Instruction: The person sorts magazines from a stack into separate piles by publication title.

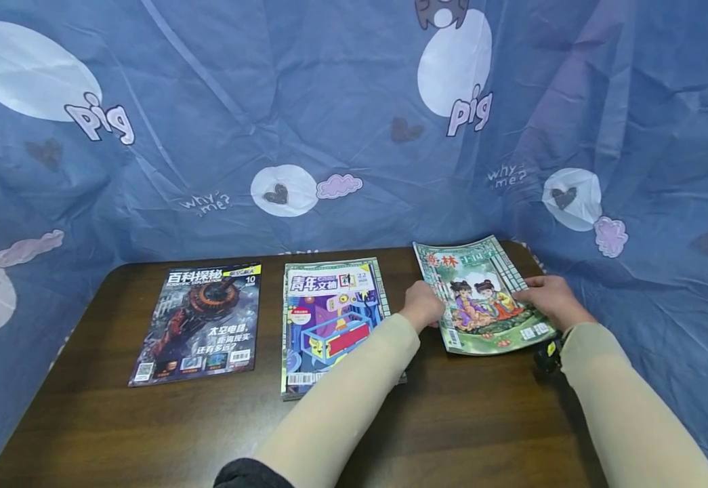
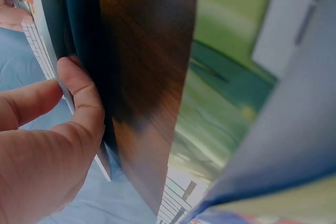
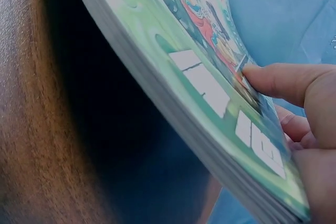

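Observation:
A green magazine (image 1: 478, 268) with two cartoon figures on its cover is held over the right part of the table. My left hand (image 1: 423, 305) pinches its left edge between thumb and finger, and the left wrist view shows that hand (image 2: 58, 135) closely. At the right edge, my right hand (image 1: 555, 301) grips the magazine, the thumb on the cover. Seen in the right wrist view, the magazine (image 3: 142, 40) is raised off the wood along its lower edge, and the right hand (image 3: 310, 108) holds its side.
Left of the left hand lies a stack of magazines (image 1: 335, 305), a purple one on top, partly covered by the left sleeve. A dark magazine (image 1: 207, 318) lies farther left. Blue printed cloth (image 1: 354, 122) hangs behind the brown table (image 1: 207, 427).

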Available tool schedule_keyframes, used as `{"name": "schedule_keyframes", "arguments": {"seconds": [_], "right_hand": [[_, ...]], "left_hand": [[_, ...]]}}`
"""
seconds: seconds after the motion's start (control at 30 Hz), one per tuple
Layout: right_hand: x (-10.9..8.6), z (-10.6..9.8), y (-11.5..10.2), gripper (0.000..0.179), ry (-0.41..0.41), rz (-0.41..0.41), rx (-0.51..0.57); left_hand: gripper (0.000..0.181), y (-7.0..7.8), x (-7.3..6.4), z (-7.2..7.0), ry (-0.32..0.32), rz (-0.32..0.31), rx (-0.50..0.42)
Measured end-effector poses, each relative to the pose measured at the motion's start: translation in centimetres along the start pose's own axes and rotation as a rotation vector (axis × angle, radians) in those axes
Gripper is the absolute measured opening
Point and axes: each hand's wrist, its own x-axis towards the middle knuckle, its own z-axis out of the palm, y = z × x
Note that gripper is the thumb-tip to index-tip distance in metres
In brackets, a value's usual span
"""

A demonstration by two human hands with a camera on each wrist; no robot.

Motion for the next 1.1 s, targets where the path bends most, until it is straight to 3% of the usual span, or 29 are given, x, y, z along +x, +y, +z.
{"name": "schedule_keyframes", "arguments": {"seconds": [0.4,0.7,0.9,1.1], "right_hand": [[0.5,0.3,1.3,0.061,-0.005,0.006,0.015],[-0.3,0.1,0.9,0.053,0.066,-0.09,-0.115],[-1.0,0.1,0.8,0.051,0.111,-0.126,-0.157],[-1.3,0.5,0.0,0.048,0.171,-0.163,-0.167]], "left_hand": [[0.004,-0.3,-0.1,0.2,-0.004,-0.003,0.084],[0.008,-0.5,-0.6,-0.7,-0.017,0.008,0.134],[0.028,-0.7,-1.2,-1.1,0.002,0.07,0.155],[0.028,-0.4,-1.5,-1.7,-0.001,0.142,0.176]]}}
